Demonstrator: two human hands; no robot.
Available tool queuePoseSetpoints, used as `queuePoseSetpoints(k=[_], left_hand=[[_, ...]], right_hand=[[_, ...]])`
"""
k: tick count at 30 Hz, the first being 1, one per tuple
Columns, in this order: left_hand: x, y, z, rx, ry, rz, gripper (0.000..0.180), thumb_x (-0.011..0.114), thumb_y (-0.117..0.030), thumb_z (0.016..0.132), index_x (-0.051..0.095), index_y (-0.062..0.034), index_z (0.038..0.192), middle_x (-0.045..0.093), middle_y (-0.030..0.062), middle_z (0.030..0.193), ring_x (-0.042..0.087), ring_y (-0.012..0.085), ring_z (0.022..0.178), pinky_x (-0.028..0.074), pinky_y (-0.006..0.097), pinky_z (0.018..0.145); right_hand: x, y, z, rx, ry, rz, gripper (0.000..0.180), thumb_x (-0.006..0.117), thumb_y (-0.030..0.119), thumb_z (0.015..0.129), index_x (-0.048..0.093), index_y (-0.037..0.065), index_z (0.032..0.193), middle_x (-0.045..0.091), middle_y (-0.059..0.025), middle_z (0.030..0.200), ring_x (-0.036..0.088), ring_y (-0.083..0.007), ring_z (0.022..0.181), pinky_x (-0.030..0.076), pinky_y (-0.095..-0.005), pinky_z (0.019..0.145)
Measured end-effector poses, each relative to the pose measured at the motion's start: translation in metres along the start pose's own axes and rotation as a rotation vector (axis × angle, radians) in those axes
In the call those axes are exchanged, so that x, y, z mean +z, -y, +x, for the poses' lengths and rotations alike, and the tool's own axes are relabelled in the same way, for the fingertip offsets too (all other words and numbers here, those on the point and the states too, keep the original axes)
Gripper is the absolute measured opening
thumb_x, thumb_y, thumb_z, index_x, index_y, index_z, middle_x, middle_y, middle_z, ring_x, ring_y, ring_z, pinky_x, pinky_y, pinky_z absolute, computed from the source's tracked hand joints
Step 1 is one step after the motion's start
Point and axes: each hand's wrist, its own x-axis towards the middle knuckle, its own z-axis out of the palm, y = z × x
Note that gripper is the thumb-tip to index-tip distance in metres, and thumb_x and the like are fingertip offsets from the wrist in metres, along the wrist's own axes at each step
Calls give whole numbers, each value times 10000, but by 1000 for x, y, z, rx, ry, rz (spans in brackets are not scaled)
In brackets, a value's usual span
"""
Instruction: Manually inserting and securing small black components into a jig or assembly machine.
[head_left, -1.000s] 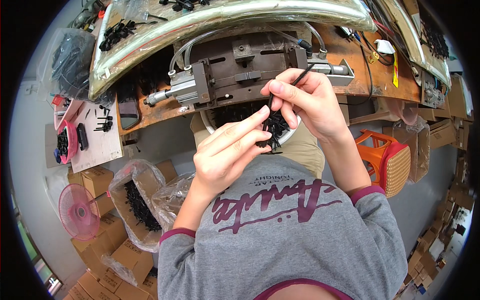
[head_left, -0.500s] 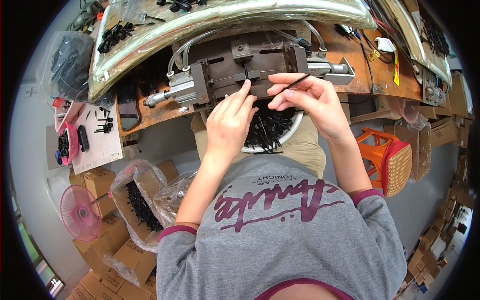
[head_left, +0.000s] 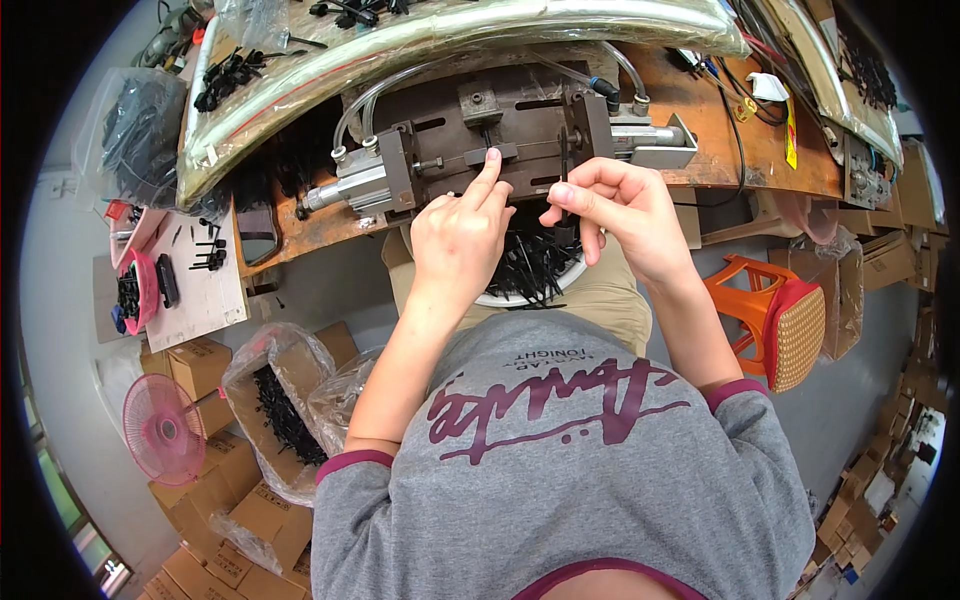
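Observation:
My left hand [head_left: 458,238] reaches to a dark metal clamping fixture [head_left: 525,100]. Its index finger stretches out to touch the small centre block [head_left: 492,153], while the other fingers bend loosely below. Between thumb and fingers, my right hand [head_left: 625,205] pinches a thin black rod [head_left: 564,160] with a thicker lower end, upright beside the fixture's right jaw. In my lap, under the hands, a white basin [head_left: 572,278] holds many similar black rods [head_left: 530,262], partly hidden by the left hand.
Pneumatic cylinders [head_left: 350,188] with clear hoses flank the fixture on the wooden bench [head_left: 770,150]. A plastic-wrapped curved strip [head_left: 450,40] lies behind it. To the left are a pink fan [head_left: 163,428] and a lined box of black parts [head_left: 280,415]; an orange stool [head_left: 765,315] stands right.
The rod in my right hand has turned from slanting sideways to upright, and that hand has shifted slightly down. My left index finger has moved slightly up along the centre block.

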Motion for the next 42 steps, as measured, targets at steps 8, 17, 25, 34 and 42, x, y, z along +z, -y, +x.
queuePoseSetpoints(k=[8, 17, 25, 34, 42], left_hand=[[-29, -12, 0, 81, -103, -496, 394, 882, -114, 693, 720, -14, 1038, 733, 128, 1066, 730, 204, 814, 584, 303, 713], [-39, -18, -1, -105, -110, -448, 315, 825, -38, 711, 749, -70, 1015, 691, 85, 1078, 695, 233, 895, 577, 340, 765], [-3, -1, -11, 14, -76, -86, 249, 795, -48, 718, 718, -38, 956, 673, 68, 1295, 697, 219, 938, 566, 332, 783], [0, 1, -2, -9, -24, -77, 262, 813, -90, 701, 719, -47, 942, 688, 77, 1267, 717, 232, 739, 564, 326, 681], [-2, 1, -1, -9, -8, -80, 268, 816, -95, 699, 722, -55, 946, 685, 68, 1274, 697, 236, 670, 560, 318, 640]], right_hand=[[5, -6, 3, -46, -94, 62, 181, 768, 180, 902, 694, 18, 875, 657, -2, 722, 550, -28, 547, 413, -170, 487], [20, 9, 26, -199, -137, -157, 209, 726, 188, 933, 708, 8, 1038, 682, -9, 820, 559, -21, 606, 453, -180, 535], [-28, 56, 115, -1022, -557, -1143, 182, 756, 173, 851, 733, 108, 1019, 719, -8, 935, 638, -132, 780, 504, -282, 663], [-48, 116, 209, -566, -413, -1670, 229, 652, 58, 763, 625, 46, 990, 683, -185, 959, 660, -399, 931, 527, -498, 762], [-55, 124, 213, -516, -163, -1923, 288, 638, -28, 727, 607, 71, 996, 701, -119, 994, 665, -334, 1015, 545, -456, 781]])
